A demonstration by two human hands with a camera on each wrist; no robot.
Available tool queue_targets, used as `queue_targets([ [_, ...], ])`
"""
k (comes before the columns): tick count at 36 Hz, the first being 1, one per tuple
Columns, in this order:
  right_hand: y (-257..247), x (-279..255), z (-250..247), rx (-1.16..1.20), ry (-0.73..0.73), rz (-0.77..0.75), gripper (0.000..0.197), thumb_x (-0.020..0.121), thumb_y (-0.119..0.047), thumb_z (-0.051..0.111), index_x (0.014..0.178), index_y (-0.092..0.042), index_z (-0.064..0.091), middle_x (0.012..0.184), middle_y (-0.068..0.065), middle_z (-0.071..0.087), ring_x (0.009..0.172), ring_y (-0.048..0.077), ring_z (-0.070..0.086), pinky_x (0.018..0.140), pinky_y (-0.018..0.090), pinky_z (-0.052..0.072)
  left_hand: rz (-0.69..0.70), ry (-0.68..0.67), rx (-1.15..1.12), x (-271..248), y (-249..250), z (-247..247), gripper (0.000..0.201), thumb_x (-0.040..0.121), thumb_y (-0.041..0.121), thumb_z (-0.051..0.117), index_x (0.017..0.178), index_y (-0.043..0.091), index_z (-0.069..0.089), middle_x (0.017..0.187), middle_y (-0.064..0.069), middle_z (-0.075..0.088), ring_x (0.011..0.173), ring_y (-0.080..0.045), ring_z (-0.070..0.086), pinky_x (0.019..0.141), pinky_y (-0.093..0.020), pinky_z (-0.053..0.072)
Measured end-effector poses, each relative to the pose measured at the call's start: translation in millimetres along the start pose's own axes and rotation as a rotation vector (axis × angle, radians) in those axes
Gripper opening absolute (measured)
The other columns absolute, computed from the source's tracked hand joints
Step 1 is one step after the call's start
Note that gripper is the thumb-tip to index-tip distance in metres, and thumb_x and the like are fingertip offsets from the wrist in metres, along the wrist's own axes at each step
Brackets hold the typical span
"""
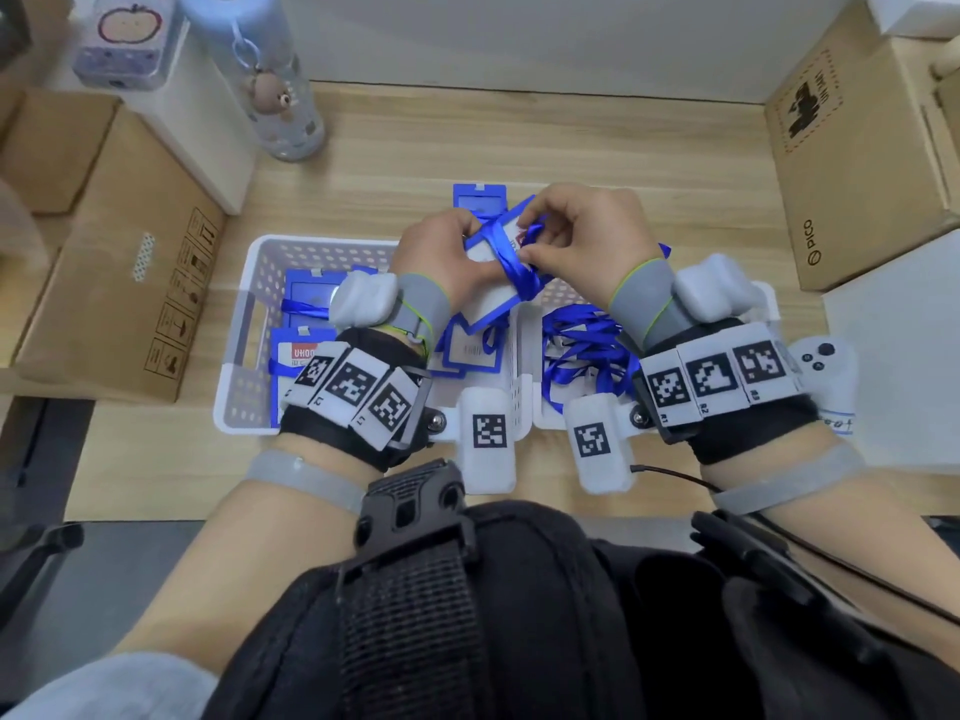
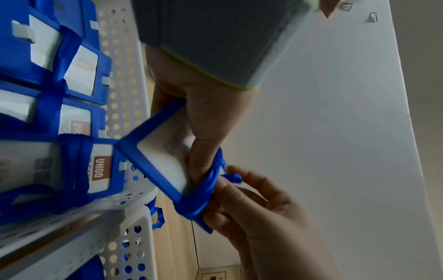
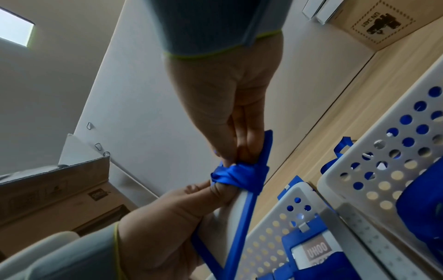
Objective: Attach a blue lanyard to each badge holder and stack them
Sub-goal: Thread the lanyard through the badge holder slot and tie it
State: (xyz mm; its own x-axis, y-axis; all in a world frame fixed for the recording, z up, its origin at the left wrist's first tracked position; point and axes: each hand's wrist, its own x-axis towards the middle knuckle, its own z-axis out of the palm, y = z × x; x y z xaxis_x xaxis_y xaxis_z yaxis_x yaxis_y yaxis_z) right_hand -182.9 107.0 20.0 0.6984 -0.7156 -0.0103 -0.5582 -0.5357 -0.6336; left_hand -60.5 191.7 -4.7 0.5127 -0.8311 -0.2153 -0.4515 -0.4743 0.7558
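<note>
Now the left hand (image 1: pixel 441 257) grips a badge holder (image 2: pixel 165 166) above the baskets, thumb on its face. Right hand (image 1: pixel 576 236) pinches the blue lanyard (image 1: pixel 511 262) wound round it. Finished holders (image 1: pixel 304 304) lie in the left basket (image 1: pixel 249 283), loose lanyards (image 1: pixel 587 350) in the right one.

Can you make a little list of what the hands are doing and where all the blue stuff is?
left hand: grips the badge holder
right hand: pinches the blue lanyard
lanyard: wound around the held holder
left basket: holds more badge holders, lanyards wrapped on them
right basket: loose blue lanyards
under it all: wooden table
</note>
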Motion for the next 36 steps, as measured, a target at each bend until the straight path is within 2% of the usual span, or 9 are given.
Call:
queue_targets([
  [3,0.2,2.2,2.3,0.090,-0.001,0.040,0.029,0.073,-0.002,0.061,0.097,-0.019,0.063,0.062,-0.010,0.059,0.051,-0.009,0.054,0.072,0.015,0.047,-0.002,0.018,-0.018,2.3,0.7,1.8,0.039,0.071,0.038,0.075,0.062,0.022,0.041,0.067,-0.001,0.051,0.067,-0.021,0.042,0.060,-0.029,0.034],
  [7,-0.9,2.0,2.9,0.261,-0.028,0.077,0.027,0.077,-0.002,0.056,0.092,-0.024,0.053,0.071,0.001,0.063,0.050,-0.002,0.052,0.071,0.027,0.052,-0.025,0.008,-0.090,4.7,0.5,1.3,0.025,0.076,0.029,0.072,0.072,0.019,0.049,0.076,-0.002,0.055,0.069,-0.019,0.046,0.061,-0.028,0.037],
  [11,0.1,0.2,4.1,0.356,-0.132,0.073,0.035,0.076,-0.005,0.066,0.082,-0.031,0.043,0.070,-0.005,0.058,0.059,0.009,0.051,0.072,0.029,0.048,-0.048,0.017,-0.244,6.0,-1.2,1.9,0.013,0.082,0.018,0.066,0.080,0.016,0.054,0.076,-0.002,0.055,0.071,-0.018,0.047,0.067,-0.028,0.039],
  [15,0.0,-2.2,5.9,0.207,-0.220,0.029,0.040,0.067,-0.014,0.077,0.085,-0.025,0.044,0.064,-0.011,0.044,0.059,0.007,0.041,0.064,0.023,0.038,-0.043,0.033,-0.285,9.0,-2.1,3.5,0.019,0.083,0.014,0.063,0.069,0.023,0.052,0.066,0.006,0.052,0.071,-0.018,0.046,0.068,-0.028,0.038],
  [19,-0.4,-3.4,5.7,0.027,-0.270,-0.044,0.041,0.066,-0.015,0.077,0.084,-0.024,0.042,0.065,-0.013,0.040,0.057,0.003,0.036,0.056,0.014,0.030,-0.043,0.006,-0.300,11.5,-5.3,5.1,0.014,0.084,0.014,0.063,0.075,0.019,0.054,0.068,0.006,0.053,0.072,-0.018,0.048,0.067,-0.027,0.040],
  [23,2.5,-1.0,8.8,0.056,-0.252,-0.065,0.037,0.072,-0.019,0.075,0.068,-0.033,0.041,0.065,-0.015,0.041,0.059,0.003,0.037,0.060,0.014,0.031,-0.043,0.016,-0.318,12.1,-7.4,4.4,0.012,0.085,0.014,0.061,0.075,0.018,0.056,0.071,0.002,0.056,0.071,-0.018,0.049,0.067,-0.027,0.041],
  [30,-2.1,4.3,12.6,0.140,-0.212,-0.061,0.034,0.080,-0.018,0.068,0.064,-0.031,0.040,0.064,-0.013,0.043,0.058,0.003,0.037,0.057,0.012,0.032,-0.132,0.054,-0.420,17.1,-12.4,2.8,0.023,0.088,0.014,0.058,0.068,0.023,0.052,0.065,0.002,0.055,0.064,-0.019,0.053,0.068,-0.035,0.049],
  [34,-6.7,5.1,11.3,0.307,-0.222,-0.079,0.037,0.070,-0.008,0.076,0.060,-0.031,0.048,0.099,-0.007,0.057,0.092,-0.002,0.052,0.078,0.009,0.038,-0.235,0.105,-0.552,22.4,-18.2,-1.2,0.025,0.093,0.012,0.052,0.069,0.019,0.049,0.068,-0.002,0.054,0.061,-0.017,0.051,0.062,-0.031,0.049],
  [36,-8.7,7.0,10.7,0.394,-0.196,-0.090,0.037,0.064,-0.004,0.079,0.056,-0.028,0.052,0.110,-0.006,0.056,0.108,0.004,0.053,0.095,0.019,0.043,-0.297,0.164,-0.586,26.9,-24.2,-5.0,0.026,0.094,0.014,0.051,0.069,0.019,0.047,0.068,-0.003,0.053,0.065,-0.020,0.052,0.063,-0.033,0.050],
])
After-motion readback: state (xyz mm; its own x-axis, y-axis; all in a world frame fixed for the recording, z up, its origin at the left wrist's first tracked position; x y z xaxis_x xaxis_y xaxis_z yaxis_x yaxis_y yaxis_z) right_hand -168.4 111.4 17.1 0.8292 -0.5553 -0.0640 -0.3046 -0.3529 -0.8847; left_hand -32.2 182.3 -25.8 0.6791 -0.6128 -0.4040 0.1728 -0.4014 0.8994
